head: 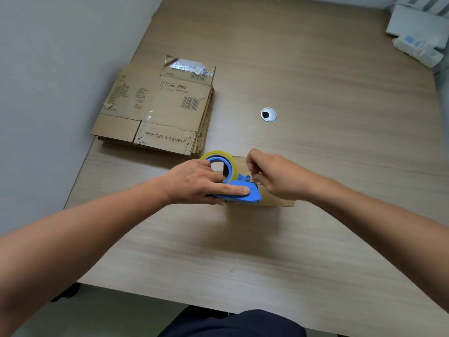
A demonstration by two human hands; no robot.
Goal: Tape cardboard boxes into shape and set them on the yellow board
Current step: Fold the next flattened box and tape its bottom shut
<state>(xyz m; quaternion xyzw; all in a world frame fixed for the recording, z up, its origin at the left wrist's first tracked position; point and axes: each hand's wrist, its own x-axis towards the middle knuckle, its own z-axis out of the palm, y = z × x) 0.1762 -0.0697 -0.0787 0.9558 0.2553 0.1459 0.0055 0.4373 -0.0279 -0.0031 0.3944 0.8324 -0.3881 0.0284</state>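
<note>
Cardboard [155, 108] is lying flattened in a stack beyond the left hand [194, 183], awaiting its turn. That hand is gripping the blue dispenser [240, 195], steadying it over the box [279, 203] beneath both hands, while the right hand [274, 176] is seemingly pinching the free end of the tape [230, 164] to draw a strip.

Flat boxes [155, 108]: stacked, printed, worn tape bits, back left. Blue dispenser [239, 194] w/ clear tape roll [220, 161], gripped by left hand [194, 182], over small cardboard piece [274, 201], center.
</note>
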